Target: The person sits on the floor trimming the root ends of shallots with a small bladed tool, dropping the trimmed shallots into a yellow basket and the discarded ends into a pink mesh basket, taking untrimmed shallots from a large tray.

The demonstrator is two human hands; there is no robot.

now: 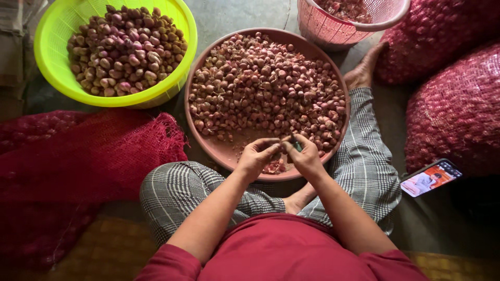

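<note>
From the head camera we look straight down at a person sitting cross-legged on the floor, in checked trousers (177,192) and a dark red top.

The left hand (255,156) and right hand (306,158) meet over the near rim of a wide, shallow brown tray (219,151). Between their fingertips sits one small shallot (284,140), pinched from both sides. It is too small and too covered for us to tell its long axis. The left fingers (268,148) curl closed around it from the left. The right fingers (299,148) are clenched on something slim and green, perhaps a small knife (297,147), whose tip points toward the shallot. Both hands are equally close to it.

Directly beyond the hands, farther from the body, the tray holds a large heap of shallots (265,83). Below the hands, on the tray's near edge, lies a small pile of reddish peelings (273,166).

Up and to the left stands a lime-green basket (52,78) of purple-brown shallots. At the top, a pink basket (338,31) is partly cut off. Red mesh sacks lie on the left (88,156) and on the right (453,114). A phone (431,178) with a lit screen rests on the floor near the right knee. One bare foot (364,67) reaches past the tray's right side. Nothing stands between hands and heap.
</note>
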